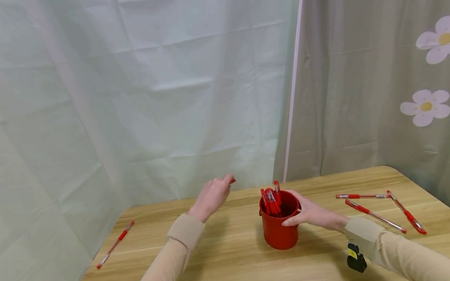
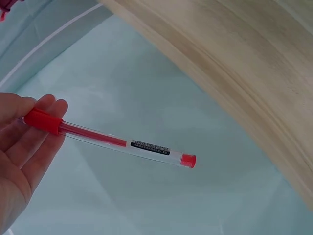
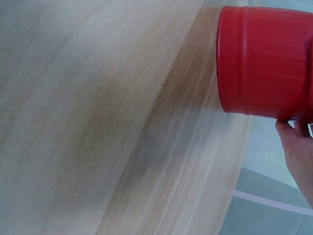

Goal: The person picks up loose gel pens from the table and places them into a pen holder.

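My left hand (image 1: 213,197) pinches a clear-barrelled red pen (image 2: 98,137) by its red grip section, held up over the far part of the table. In the left wrist view the pen points away from the fingers, its red end plug (image 2: 188,161) outermost. A red bucket-shaped pen holder (image 1: 281,235) stands upright on the table, with several red pens (image 1: 272,203) leaning at its left inner side. My right hand (image 1: 313,213) grips the holder's right side near the rim, thumb at the front. The right wrist view has the holder's lower wall (image 3: 269,63) and fingers against it.
On the wooden table (image 1: 239,276), three red pens lie at the right: one pen (image 1: 362,196) crosswise at the back, another pen (image 1: 375,216) slanting, a third pen (image 1: 406,211) beside it. A single pen (image 1: 115,245) lies near the left edge. Curtains (image 1: 203,92) hang behind the table.
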The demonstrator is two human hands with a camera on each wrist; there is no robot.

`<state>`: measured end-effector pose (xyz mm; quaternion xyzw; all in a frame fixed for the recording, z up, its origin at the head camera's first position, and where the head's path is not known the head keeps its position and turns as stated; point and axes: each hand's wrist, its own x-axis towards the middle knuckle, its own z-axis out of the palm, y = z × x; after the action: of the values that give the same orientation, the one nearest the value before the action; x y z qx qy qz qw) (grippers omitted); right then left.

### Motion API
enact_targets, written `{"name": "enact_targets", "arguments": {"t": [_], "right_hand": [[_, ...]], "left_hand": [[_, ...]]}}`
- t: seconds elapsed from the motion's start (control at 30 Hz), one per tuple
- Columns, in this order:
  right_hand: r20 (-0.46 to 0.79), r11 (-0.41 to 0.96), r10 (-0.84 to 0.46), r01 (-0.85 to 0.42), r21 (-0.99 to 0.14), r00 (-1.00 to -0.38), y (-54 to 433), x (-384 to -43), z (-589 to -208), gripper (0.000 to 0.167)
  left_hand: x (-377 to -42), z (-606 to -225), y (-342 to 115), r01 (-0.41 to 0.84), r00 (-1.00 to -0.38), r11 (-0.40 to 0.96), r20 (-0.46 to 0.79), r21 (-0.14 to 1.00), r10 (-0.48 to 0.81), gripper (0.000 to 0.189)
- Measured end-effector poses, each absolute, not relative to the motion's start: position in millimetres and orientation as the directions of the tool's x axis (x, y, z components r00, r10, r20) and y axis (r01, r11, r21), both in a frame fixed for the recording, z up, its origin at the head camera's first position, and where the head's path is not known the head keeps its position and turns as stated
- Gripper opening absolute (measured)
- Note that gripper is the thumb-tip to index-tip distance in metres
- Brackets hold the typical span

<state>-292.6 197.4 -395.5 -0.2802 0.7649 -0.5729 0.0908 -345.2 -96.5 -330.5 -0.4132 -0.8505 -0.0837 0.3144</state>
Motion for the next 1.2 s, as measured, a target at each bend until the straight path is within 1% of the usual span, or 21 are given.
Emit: {"name": "enact_targets", "arguments": {"t": [0.23, 0.53, 1.0, 1.2], "right_hand": [[0.186, 0.182, -0.534, -0.326, -0.928, -0.825, 197, -294, -397, 0.077], [0.197, 0.181, -0.536, -0.34, -0.923, -0.821, 197, -294, -399, 0.076], [0.195, 0.195, -0.524, -0.34, -0.92, -0.829, 197, -295, -399, 0.076], [0.209, 0.172, -0.535, -0.348, -0.922, -0.818, 197, -295, -398, 0.076]], "left_hand": [[-339, -323, -89, 0.778, -0.451, 0.624, 0.627, -0.073, 0.636, 0.016], [-329, -313, -80, 0.791, -0.43, 0.609, 0.649, -0.064, 0.627, 0.015], [-318, -304, -68, 0.826, -0.402, 0.564, 0.684, -0.016, 0.609, 0.014], [-312, -298, -62, 0.846, -0.366, 0.533, 0.708, -0.016, 0.603, 0.011]]}}
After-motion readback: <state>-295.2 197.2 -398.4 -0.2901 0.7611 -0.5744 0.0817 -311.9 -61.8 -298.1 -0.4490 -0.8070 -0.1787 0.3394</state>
